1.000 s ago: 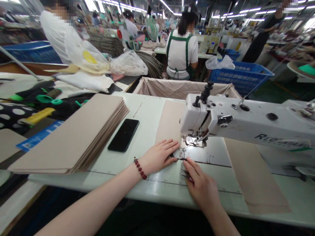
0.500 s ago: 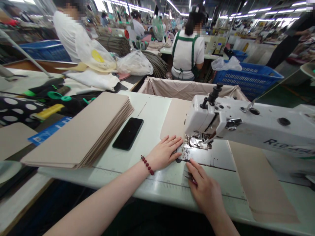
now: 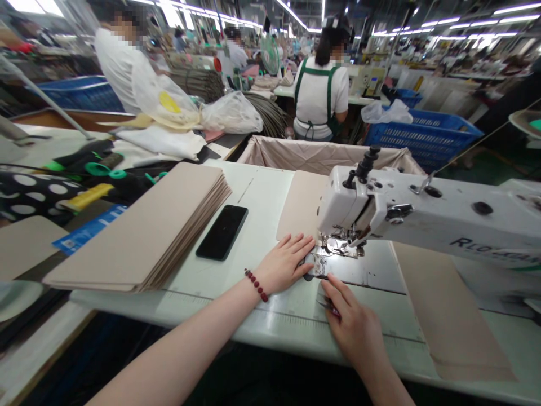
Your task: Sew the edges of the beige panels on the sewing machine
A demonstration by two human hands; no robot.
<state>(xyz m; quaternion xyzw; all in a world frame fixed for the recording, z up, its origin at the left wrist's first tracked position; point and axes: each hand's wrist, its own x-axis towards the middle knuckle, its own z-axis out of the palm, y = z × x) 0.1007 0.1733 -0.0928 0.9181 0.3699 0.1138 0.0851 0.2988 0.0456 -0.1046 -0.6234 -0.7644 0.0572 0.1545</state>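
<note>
My left hand (image 3: 288,260) lies flat with fingers stretched, fingertips at the near edge of a beige panel (image 3: 301,197) and beside the metal needle plate (image 3: 355,269). My right hand (image 3: 353,316) rests on the table just in front of the plate, its index finger touching the plate's near edge. Curled in its fingers is a pair of thread snips (image 3: 324,303), with only the thin blades and a bit of reddish handle showing. Over the plate stands the white sewing machine (image 3: 406,211), its presser foot (image 3: 338,245) close to my left fingertips.
A stack of beige panels (image 3: 139,225) and a black phone (image 3: 222,232) lie to the left. Another beige panel (image 3: 452,316) extends from under the machine arm. Behind the table are a cloth-lined bin (image 3: 338,152), a blue crate (image 3: 422,132) and seated people.
The view has shifted slightly. Both hands keep the same pose and place at the needle plate. At the far right, the dark-clothed person's arm is no longer distinct.
</note>
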